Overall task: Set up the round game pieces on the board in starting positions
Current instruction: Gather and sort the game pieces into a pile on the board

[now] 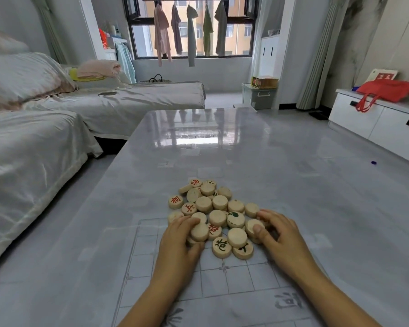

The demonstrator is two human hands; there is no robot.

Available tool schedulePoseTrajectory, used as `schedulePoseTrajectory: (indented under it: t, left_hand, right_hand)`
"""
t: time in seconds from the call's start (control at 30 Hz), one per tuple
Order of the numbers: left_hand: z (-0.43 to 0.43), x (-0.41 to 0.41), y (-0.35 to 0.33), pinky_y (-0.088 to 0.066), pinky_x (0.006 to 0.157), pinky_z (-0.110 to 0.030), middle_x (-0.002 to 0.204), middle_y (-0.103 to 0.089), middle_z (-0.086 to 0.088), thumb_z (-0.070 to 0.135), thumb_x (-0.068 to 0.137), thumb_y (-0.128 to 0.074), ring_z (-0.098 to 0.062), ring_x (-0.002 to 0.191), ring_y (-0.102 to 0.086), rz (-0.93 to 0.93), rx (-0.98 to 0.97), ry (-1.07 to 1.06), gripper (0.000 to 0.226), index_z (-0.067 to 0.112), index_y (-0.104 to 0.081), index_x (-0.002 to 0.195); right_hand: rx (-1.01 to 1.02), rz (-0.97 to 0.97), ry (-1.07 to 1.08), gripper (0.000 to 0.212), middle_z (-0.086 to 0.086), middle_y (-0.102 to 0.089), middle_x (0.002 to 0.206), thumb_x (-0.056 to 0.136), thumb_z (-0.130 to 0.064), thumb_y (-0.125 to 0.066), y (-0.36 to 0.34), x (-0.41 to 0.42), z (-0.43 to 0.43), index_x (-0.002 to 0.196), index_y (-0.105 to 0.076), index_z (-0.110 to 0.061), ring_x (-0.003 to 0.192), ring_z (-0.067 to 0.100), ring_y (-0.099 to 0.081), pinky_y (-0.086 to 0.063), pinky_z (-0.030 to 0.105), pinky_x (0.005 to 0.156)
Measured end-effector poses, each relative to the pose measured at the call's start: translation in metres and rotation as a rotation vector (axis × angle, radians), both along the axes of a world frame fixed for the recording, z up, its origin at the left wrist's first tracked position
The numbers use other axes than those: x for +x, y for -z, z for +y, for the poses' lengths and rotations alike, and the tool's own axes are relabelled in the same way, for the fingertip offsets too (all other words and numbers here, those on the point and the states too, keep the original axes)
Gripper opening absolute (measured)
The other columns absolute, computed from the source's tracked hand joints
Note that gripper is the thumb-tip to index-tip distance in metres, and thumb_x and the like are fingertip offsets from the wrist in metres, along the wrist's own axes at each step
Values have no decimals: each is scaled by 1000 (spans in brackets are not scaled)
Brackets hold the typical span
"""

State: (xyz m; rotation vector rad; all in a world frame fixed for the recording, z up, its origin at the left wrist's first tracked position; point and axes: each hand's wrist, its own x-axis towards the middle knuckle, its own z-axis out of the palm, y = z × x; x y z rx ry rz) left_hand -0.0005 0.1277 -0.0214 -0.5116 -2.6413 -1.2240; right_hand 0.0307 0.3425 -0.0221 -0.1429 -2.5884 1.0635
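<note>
Flanking the heap of round pieces (219, 213) from both sides, with the left hand (177, 241) at its near-left corner and the right hand (279, 234) at its near-right. Curls the left fingers over the back of a pale disc (200, 231), thumb tucked in at the front below it; hides whatever else lies under that palm. Pinches an edge disc (253, 226) on the right, thumb flat on its face and fingers hooked behind; cannot tell how many more discs sit beneath those fingers.

As for the heap: rests mostly on the bare worktop (305, 185), with only the nearest discs over the far rim of the board (224, 286). Shows red characters on some faces, dark green on others, blank wood on most; too stacked and overlapped to count. Loses the board's near part past the bottom edge, along with both forearms. Fades the printed grid to faint lines against the pale, glossy surface; leaves one large grey character only partly legible at lower right.
</note>
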Motion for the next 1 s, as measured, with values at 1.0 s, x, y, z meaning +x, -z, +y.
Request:
schedulePoseTrajectory:
  t: [1.0]
  left_hand:
    - [-12,21,7,-23,98,-19,118,-30,21,40,72,-69,1,121,-24,15,-158,118,32,37,-42,90]
  right_hand:
    - [350,-199,113,41,2,-43,56,85,-30,-49,-8,17,5,51,-30,-18,55,11,-36,-21,20,49]
